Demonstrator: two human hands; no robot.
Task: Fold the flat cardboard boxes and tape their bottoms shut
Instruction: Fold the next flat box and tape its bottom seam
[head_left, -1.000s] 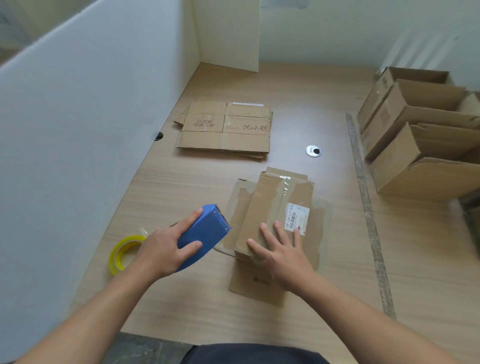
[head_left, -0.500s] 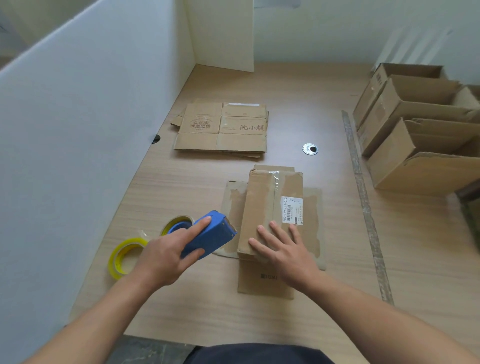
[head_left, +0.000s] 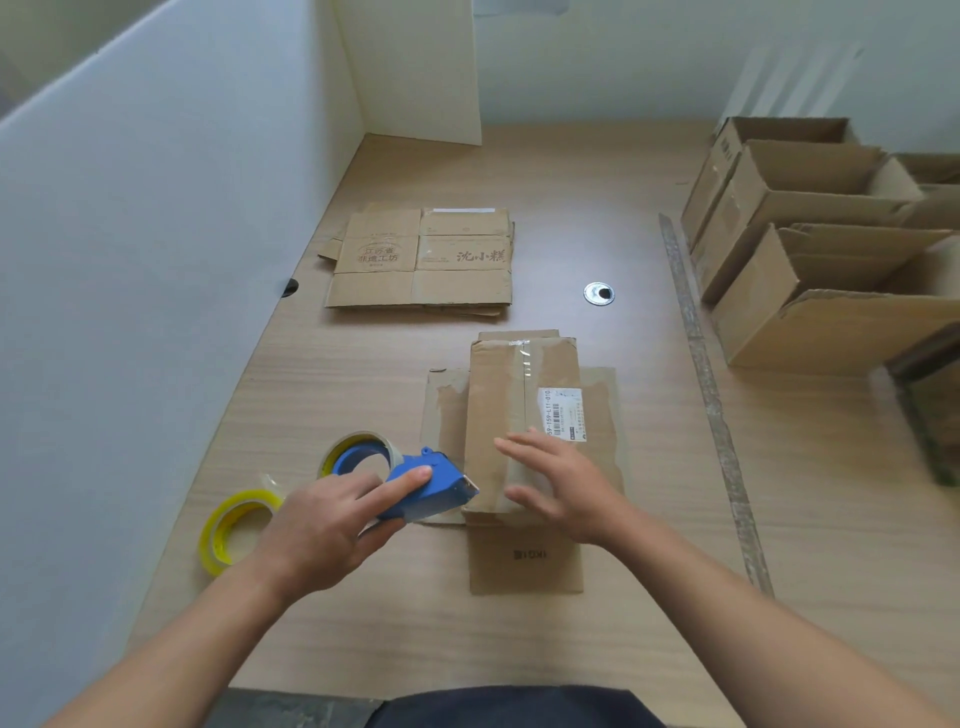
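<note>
Bearing label (head_left: 563, 415) 59-159-L11-010, box (head_left: 493, 415), tape dispenser (head_left: 428, 491)

The left hand (head_left: 332, 525) grips a blue tape dispenser (head_left: 426, 486), its nose at the near left corner of the box (head_left: 493, 395). The right hand (head_left: 561, 488) lies flat on top (white label (head_left: 563, 415) just beyond the fingers). A yellow tape roll (head_left: 234, 525) lies left, a flat cardboard stack (head_left: 421, 260) far, and open boxes (head_left: 810, 249) right.

Wooden table (head_left: 363, 374); round metal grommet (head_left: 598, 293) set in it; white partition (head_left: 156, 260) along left.
</note>
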